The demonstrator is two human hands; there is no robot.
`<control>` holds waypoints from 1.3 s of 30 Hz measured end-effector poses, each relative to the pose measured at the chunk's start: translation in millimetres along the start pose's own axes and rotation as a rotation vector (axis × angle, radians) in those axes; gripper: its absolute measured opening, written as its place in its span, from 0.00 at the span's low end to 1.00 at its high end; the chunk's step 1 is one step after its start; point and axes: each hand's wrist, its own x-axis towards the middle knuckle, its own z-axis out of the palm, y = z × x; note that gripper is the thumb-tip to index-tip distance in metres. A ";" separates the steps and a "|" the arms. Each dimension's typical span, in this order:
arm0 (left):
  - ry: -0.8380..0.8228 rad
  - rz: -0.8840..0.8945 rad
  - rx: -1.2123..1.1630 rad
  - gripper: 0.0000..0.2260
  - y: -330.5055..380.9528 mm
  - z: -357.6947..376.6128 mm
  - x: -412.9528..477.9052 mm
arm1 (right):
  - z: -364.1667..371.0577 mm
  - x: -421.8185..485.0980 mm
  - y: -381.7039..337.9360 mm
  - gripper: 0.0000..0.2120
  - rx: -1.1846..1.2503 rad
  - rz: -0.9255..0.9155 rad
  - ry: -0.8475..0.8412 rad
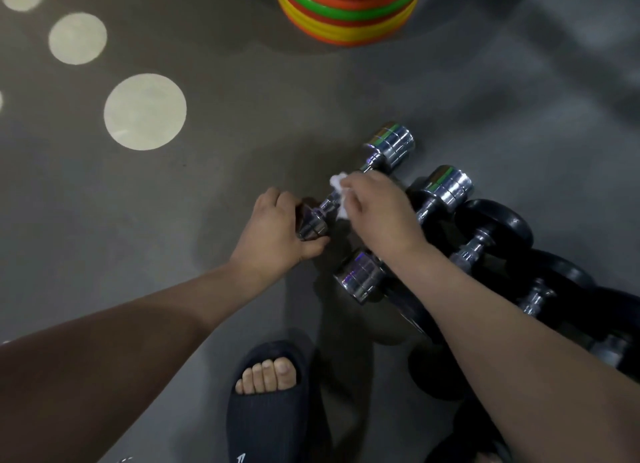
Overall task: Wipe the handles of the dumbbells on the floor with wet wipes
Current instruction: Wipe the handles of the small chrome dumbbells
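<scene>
While left (pixel 277 227) grips dumbbell (pixel 389 142) — right (pixel 377 209), wipe (pixel 337 182).

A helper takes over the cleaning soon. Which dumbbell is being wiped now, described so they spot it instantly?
Below the stack of coloured discs, a row of dumbbells lies on the grey floor. The chrome dumbbell at its left end is the one. Unlike its neighbours, it has the left hand gripping its near head and the right hand holding a white wipe on its handle.

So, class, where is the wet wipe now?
In the head view, near centre, the wet wipe sits on the handle of the chrome dumbbell under the right hand; the left hand holds its near end.
</scene>
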 end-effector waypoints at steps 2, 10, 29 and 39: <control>0.014 0.009 -0.002 0.28 4.1 2.9 -1.3 | -6.0 6.1 11.1 0.10 -0.012 0.118 0.112; 0.004 0.090 0.003 0.23 15.2 8.4 -6.5 | -14.3 -17.4 11.1 0.10 0.073 -0.008 -0.100; 0.036 0.160 -0.032 0.20 15.2 13.0 -19.0 | -18.6 -15.3 11.5 0.11 0.001 0.023 -0.048; 0.027 0.165 -0.018 0.20 15.8 10.6 -19.4 | -9.5 -27.0 6.9 0.13 0.087 0.043 -0.039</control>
